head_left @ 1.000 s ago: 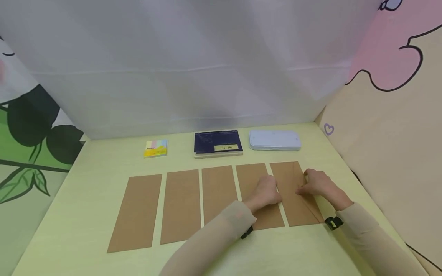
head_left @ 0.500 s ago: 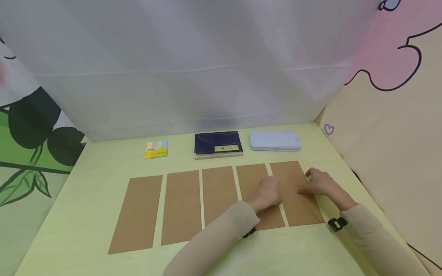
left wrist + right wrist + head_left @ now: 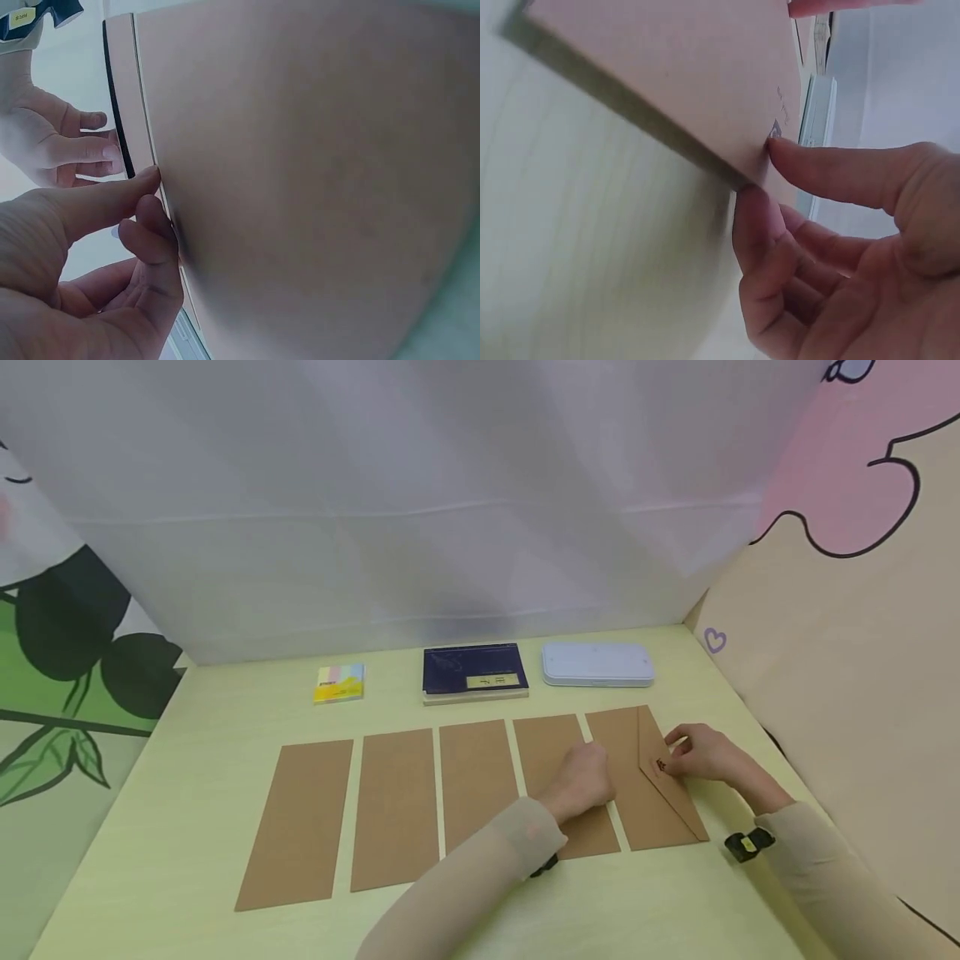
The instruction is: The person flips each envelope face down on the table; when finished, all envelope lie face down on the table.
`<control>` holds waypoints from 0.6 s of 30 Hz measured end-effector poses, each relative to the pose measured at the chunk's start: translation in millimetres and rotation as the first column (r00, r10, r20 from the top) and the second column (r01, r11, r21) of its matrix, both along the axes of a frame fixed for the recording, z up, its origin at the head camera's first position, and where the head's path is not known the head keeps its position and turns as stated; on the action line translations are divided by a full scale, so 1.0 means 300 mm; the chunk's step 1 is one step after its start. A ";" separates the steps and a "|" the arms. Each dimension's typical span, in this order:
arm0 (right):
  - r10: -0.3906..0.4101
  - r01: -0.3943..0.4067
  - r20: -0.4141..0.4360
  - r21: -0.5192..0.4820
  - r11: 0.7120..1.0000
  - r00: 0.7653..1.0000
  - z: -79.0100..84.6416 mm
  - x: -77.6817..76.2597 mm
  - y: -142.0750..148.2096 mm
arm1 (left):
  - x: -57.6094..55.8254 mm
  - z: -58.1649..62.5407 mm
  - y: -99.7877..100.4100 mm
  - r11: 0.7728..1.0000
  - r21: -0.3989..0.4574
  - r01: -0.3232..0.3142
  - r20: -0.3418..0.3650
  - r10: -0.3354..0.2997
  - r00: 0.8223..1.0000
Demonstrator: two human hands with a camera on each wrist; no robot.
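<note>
A kraft-brown envelope (image 3: 626,802) lies at the right end of a row, its pointed flap (image 3: 666,781) with small dark print facing up. My right hand (image 3: 705,752) pinches its right edge, thumb on the flap and index finger beneath, as the right wrist view shows. That edge is raised off the table in the right wrist view. My left hand (image 3: 581,781) is over the neighbouring brown envelope (image 3: 546,735), fingers curled, thumb and index tips (image 3: 154,174) together at the left edge of the flap-up envelope.
Several more brown envelopes (image 3: 296,827) lie side by side to the left on the pale yellow table (image 3: 172,793). Behind them are sticky notes (image 3: 339,683), a dark blue book (image 3: 472,670) and a pale blue case (image 3: 597,664). A white curtain (image 3: 450,527) closes off the back.
My right hand has shifted right, uncovering the flap's point and its print. The envelope's flap side now shows more clearly. My left hand stays nearly where it was.
</note>
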State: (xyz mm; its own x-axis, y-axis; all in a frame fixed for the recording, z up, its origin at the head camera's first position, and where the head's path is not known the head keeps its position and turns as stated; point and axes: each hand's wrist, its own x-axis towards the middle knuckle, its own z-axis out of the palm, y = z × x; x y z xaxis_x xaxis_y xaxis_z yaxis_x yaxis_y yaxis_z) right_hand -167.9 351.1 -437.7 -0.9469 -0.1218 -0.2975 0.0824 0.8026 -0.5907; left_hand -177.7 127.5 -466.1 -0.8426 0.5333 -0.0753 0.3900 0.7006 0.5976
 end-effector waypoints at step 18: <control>0.017 0.030 0.143 -0.321 0.947 0.990 0.021 0.006 0.082 | 0.007 0.013 0.015 1.000 -0.017 -0.015 0.014 0.015 1.000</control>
